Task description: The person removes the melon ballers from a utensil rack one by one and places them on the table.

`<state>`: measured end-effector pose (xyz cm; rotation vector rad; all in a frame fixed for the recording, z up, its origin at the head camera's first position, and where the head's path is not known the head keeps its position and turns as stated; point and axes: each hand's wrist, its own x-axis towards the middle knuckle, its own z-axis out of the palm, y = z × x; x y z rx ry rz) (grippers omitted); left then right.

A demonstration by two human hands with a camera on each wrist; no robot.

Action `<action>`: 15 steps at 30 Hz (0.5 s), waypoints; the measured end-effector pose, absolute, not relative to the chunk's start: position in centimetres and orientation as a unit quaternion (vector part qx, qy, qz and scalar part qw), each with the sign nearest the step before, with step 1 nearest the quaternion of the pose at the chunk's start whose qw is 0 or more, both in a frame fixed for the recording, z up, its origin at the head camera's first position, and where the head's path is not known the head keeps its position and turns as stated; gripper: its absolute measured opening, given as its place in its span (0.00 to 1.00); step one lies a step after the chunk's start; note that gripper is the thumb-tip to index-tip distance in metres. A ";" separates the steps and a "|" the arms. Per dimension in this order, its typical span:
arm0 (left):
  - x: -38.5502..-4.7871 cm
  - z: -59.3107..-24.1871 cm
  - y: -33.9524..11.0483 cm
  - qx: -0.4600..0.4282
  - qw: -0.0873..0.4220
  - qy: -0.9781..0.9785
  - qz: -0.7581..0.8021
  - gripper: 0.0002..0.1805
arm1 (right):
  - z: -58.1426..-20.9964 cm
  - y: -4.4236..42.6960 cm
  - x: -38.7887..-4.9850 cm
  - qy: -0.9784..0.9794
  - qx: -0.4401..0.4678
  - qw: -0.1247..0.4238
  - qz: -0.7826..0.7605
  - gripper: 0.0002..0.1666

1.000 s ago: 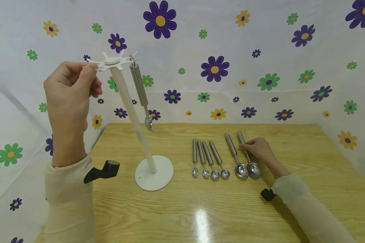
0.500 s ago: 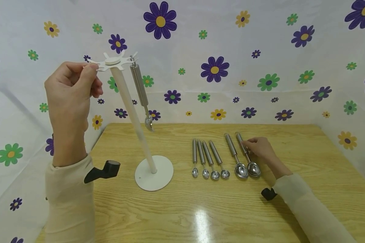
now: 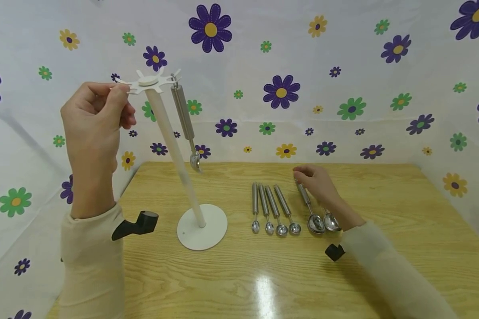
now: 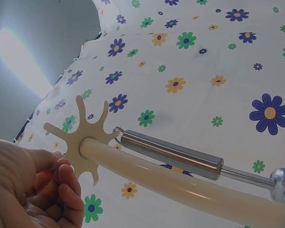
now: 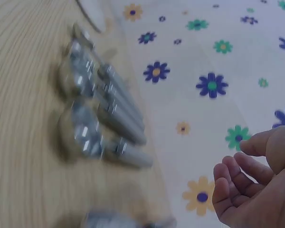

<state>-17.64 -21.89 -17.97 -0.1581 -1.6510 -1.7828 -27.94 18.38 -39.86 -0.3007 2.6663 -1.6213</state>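
Note:
In the head view my left hand (image 3: 93,117) pinches one prong of a white utensil stand (image 3: 201,226) between thumb and forefinger. From another prong hangs a metal scoop (image 3: 182,110) by its handle ring, also visible in the left wrist view (image 4: 171,154). My right hand (image 3: 317,184) hovers over the handle tops of two larger scoops (image 3: 316,223) on the table. Its fingers are loosely bent; the right wrist view shows thumb and fingertips (image 5: 222,187) apart, nothing between them. The hand hides most of the rightmost scoop's handle, leaving its bowl (image 3: 331,221) visible.
Several smaller metal scoops (image 3: 273,206) lie in a row left of the larger pair, handles pointing away. The wooden table (image 3: 223,283) ends at a white cloth backdrop (image 3: 239,62) with printed flowers. Scoops in the right wrist view are blurred.
My right hand has left the rightmost scoop's handle and moved left and away toward the handle tip of the scoop beside it. The left hand keeps its pinch on the stand.

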 end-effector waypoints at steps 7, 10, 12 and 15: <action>-17.6 -18.1 -22.0 -0.066 0.345 -0.644 -0.680 0.12 | -36.8 13.7 -28.0 0.829 -0.171 0.003 -0.533 0.20; -17.5 -18.1 -22.0 -0.069 0.345 -0.643 -0.680 0.12 | -35.0 11.9 -27.7 0.818 -0.194 0.012 -0.541 0.19; -17.5 -18.1 -21.9 -0.069 0.345 -0.643 -0.681 0.12 | -33.9 10.9 -27.6 0.813 -0.207 0.015 -0.545 0.19; -17.5 -18.1 -21.9 -0.064 0.344 -0.645 -0.679 0.12 | -32.5 9.6 -27.5 0.803 -0.223 0.018 -0.553 0.18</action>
